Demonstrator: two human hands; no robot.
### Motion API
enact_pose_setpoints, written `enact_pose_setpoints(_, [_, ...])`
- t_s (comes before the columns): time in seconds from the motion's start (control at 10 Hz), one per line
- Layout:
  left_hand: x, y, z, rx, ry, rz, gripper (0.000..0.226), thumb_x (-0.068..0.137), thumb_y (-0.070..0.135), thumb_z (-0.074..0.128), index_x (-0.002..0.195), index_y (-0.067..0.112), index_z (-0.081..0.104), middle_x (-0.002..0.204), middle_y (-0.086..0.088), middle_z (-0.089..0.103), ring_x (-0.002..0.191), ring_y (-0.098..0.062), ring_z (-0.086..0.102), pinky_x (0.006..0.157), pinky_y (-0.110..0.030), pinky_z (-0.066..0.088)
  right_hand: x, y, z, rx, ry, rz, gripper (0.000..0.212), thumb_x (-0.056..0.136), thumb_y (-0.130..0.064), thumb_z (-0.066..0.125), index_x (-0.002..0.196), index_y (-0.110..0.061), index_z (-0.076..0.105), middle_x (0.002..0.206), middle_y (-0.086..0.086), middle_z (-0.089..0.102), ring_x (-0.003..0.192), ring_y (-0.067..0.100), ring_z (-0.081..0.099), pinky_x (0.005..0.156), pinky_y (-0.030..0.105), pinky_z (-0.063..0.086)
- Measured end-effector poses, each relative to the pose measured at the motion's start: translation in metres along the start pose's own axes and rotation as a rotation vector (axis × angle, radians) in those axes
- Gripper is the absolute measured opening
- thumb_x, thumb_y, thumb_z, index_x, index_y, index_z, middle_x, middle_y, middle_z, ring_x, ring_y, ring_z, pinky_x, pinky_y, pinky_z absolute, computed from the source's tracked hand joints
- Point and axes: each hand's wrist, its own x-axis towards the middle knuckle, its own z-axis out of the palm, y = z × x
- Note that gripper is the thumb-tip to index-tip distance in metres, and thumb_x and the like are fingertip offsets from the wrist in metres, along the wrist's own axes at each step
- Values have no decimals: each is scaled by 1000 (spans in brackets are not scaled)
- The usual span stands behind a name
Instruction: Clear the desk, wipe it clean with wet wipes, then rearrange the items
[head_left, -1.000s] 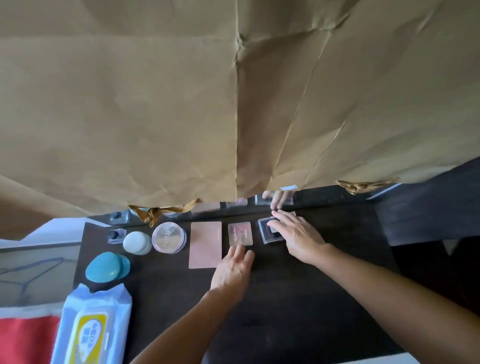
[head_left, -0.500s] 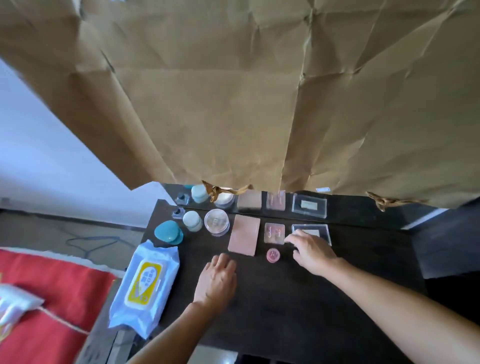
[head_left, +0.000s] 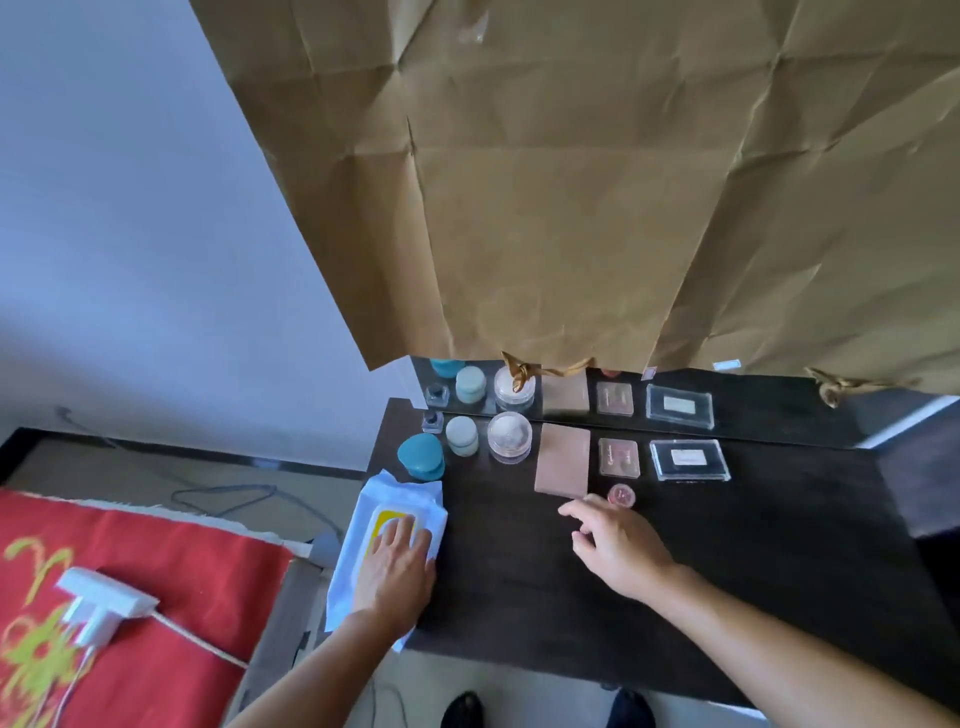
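Observation:
A dark desk (head_left: 727, 561) carries a back row of cosmetics: a teal case (head_left: 422, 456), a pale jar (head_left: 461, 435), a clear powder jar (head_left: 510, 436), a pink palette (head_left: 563, 460), a small clear pink compact (head_left: 618, 457) and a clear black case (head_left: 690, 460). A small round pink pot (head_left: 621, 494) sits in front of them. My left hand (head_left: 397, 569) lies flat on the wet wipes pack (head_left: 387, 540) at the desk's left edge. My right hand (head_left: 615, 545) hovers beside the pink pot with fingers loosely apart and nothing in it.
A mirror (head_left: 779, 405) behind the desk is mostly covered by creased brown paper (head_left: 597, 208) and reflects the row. Left of the desk lie a red patterned cloth (head_left: 130, 597) with a white plug and cable (head_left: 101, 605). Shoes (head_left: 462, 709) show below the front edge.
My left hand moved left from the desk onto the wet wipes pack. My right hand drew back from the clear black case toward the pink pot. The view swung left.

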Motion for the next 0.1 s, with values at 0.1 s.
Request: enact_pose_setpoints(0.1, [7, -29, 18, 29, -2, 55, 45, 60, 28, 81, 97, 10, 65, 104, -20, 67, 94, -37, 66, 69, -38, 57, 11, -33, -7, 104, 187, -44, 21, 83, -6, 59, 94, -21, 69, 90, -10, 68, 76, 16, 66, 68, 18, 45])
